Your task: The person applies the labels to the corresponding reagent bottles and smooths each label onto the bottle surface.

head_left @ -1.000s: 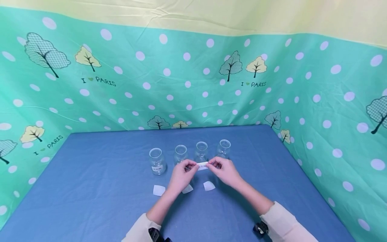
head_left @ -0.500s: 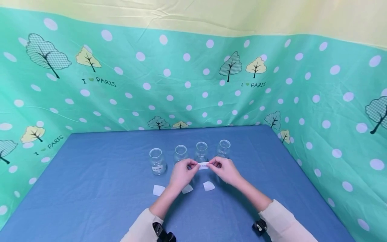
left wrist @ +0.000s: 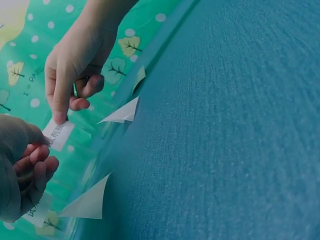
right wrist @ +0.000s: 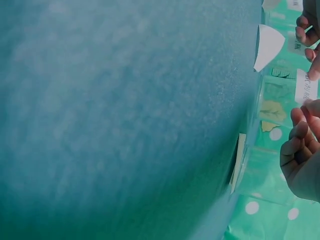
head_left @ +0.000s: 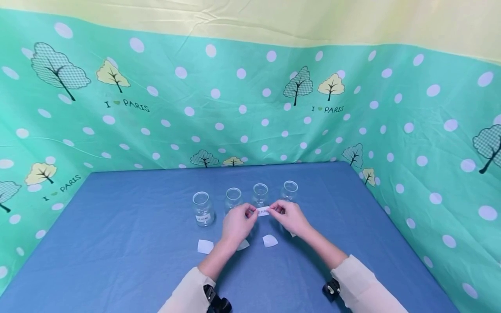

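Observation:
A small white label with printed dark characters (head_left: 263, 211) is stretched between both hands, in front of the third glass jar from the left (head_left: 260, 194). My left hand (head_left: 237, 224) pinches its left end between thumb and finger. The right end is pinched by my right hand (head_left: 291, 218). In the right wrist view the label (right wrist: 306, 87) stands before a clear jar (right wrist: 275, 100); whether they touch, I cannot tell. The leftmost jar (head_left: 202, 208) bears a similar label (head_left: 203, 218). Partly hidden by my hands are the second jar (head_left: 233, 198) and the rightmost jar (head_left: 289, 190).
Several white paper pieces lie on the blue tablecloth (head_left: 137, 243), among them one at the left (head_left: 205, 246) and one in the middle (head_left: 270, 241). A green dotted curtain (head_left: 250, 108) hangs along the back and sides.
Both hands have shifted slightly forward with the label, nearer the third jar. The label's printed face is tilted a little differently. A paper corner now shows beneath the right wrist.

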Available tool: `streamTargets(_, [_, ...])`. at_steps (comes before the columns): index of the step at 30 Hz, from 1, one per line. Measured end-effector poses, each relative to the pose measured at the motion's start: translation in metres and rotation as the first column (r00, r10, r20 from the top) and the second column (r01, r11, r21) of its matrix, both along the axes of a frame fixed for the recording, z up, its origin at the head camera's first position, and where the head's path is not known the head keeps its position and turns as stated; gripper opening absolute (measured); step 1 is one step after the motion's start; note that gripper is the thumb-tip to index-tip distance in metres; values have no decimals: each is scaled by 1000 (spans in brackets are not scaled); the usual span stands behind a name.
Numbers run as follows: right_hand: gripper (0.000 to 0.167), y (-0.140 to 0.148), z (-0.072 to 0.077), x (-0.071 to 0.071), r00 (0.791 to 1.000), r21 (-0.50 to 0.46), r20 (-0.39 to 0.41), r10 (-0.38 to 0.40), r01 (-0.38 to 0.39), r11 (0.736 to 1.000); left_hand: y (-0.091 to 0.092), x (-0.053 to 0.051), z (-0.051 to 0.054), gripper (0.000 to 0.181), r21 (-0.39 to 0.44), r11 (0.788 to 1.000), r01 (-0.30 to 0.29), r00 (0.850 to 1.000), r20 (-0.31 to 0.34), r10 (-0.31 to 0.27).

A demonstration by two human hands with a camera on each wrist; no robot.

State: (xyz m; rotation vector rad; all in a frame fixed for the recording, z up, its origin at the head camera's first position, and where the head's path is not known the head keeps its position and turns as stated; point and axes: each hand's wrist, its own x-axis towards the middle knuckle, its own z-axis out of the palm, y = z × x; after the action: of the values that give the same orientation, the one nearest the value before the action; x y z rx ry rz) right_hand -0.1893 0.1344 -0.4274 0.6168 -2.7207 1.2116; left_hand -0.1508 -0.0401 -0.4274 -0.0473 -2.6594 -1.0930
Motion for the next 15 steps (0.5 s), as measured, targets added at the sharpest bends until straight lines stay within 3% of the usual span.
streamTargets(15, [8, -3, -3, -5, 1000, 21, -1, -27, 27, 999, 3, -6, -5, 12, -69, 997, -22, 997, -75, 17])
